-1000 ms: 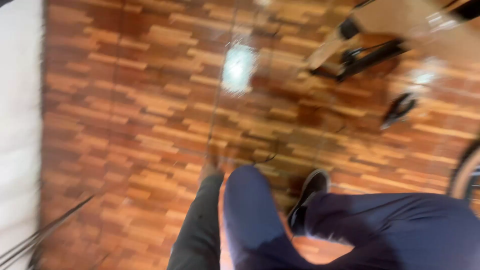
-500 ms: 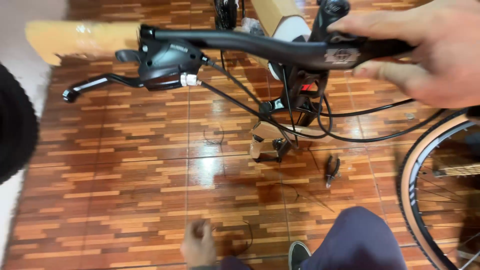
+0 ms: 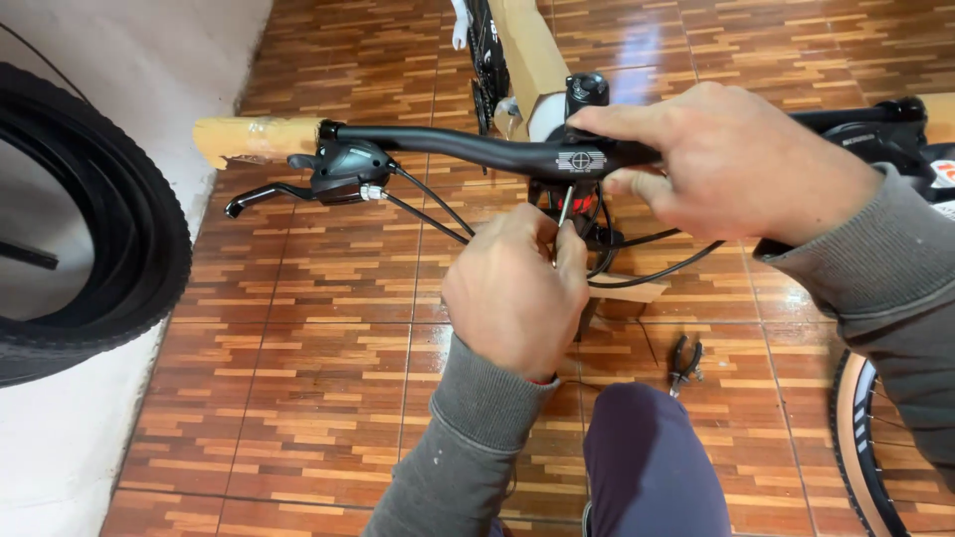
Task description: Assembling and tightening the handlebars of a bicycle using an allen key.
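A black bicycle handlebar [image 3: 468, 147] runs across the upper middle, its left grip wrapped in brown cardboard [image 3: 254, 137]. A black shifter and brake lever [image 3: 323, 177] hang under its left part, with cables trailing right. My right hand [image 3: 741, 164] grips the bar at its centre clamp. Just below, my left hand [image 3: 517, 293] pinches a thin metal tool [image 3: 563, 211] that points up at the underside of the clamp. The black stem top [image 3: 587, 91] shows behind the bar.
A black tyre [image 3: 95, 224] leans on the white wall at the left. Black pliers [image 3: 684, 360] lie on the wooden parquet floor near my knee [image 3: 652, 457]. A tan-walled wheel [image 3: 860, 447] stands at the lower right. The cardboard-wrapped frame [image 3: 527, 50] rises at the top.
The view swung from the floor up to the handlebar. My left hand rose from near the floor to the clamp with the thin tool. My right hand stays on the bar.
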